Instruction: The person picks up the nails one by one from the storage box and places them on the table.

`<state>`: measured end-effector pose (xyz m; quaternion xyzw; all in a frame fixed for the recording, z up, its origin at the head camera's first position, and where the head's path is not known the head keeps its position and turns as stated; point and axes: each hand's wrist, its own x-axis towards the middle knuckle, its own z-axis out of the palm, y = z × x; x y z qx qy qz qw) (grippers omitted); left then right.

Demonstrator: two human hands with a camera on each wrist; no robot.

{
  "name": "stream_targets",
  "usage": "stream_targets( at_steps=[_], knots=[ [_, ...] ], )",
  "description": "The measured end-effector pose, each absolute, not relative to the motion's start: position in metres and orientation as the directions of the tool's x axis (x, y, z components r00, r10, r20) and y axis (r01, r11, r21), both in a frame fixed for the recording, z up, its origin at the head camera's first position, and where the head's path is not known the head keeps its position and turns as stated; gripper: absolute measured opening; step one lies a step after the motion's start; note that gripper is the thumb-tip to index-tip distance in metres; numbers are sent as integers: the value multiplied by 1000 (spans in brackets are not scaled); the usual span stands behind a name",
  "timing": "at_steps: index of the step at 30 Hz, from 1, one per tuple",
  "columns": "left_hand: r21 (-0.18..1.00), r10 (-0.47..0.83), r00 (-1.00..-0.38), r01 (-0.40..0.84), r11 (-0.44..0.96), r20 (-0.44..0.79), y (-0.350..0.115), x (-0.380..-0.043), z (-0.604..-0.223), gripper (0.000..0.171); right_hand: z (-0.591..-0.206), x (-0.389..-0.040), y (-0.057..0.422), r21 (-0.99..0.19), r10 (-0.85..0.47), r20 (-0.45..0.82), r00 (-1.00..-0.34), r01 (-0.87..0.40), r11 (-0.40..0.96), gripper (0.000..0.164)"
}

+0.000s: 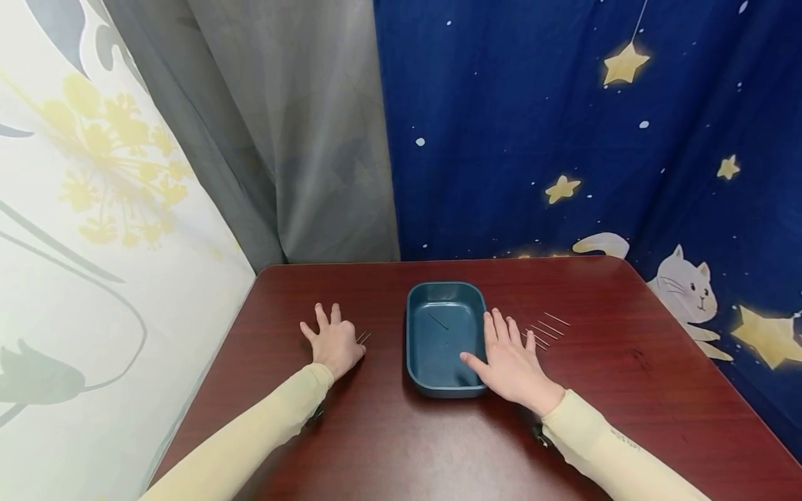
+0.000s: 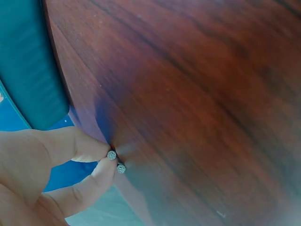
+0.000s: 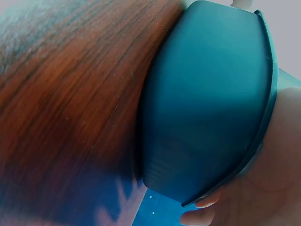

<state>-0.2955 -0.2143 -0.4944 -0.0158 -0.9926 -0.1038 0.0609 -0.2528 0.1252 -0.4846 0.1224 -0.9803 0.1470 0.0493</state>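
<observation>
To the left of a blue-green tray [image 1: 446, 391], my left hand [image 1: 335, 346] is low over the table with its thumb and forefinger brought together at a nail [image 2: 111, 155]. Its round, textured head shows between the fingertips in the left wrist view. A second nail [image 2: 121, 168] lies right beside it. My right hand [image 1: 510, 363] has its fingers spread along the tray's right rim, the thumb reaching over the inside. One dark nail [image 1: 438, 321] lies inside the tray. In the right wrist view the tray's outer wall [image 3: 207, 94] fills the middle, next to the palm.
Several thin nails [image 1: 551, 325] lie in a slanted row right of the tray, partly behind my right fingers. All this is on a dark red wooden table [image 1: 626, 390]. Behind it hang a grey curtain [image 1: 326, 139] and a blue starry one [image 1: 501, 125].
</observation>
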Motion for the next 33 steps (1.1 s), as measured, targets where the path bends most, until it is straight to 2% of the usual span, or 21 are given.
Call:
stream_targets(
  at_steps=[16, 21, 33],
  knots=[
    [157, 61, -985, 87, 984, 164, -214, -289, -490, 21, -485, -253, 124, -262, -225, 140, -964, -255, 931, 100],
    [142, 70, -981, 96, 985, 178, -214, -288, -486, 26, -485, -253, 124, -256, -224, 140, -964, -254, 933, 99],
    [207, 114, -964, 166, 964, 241, -204, -290, -474, 29, -486, -254, 123, -261, -224, 139, -965, -253, 932, 100]
  ],
)
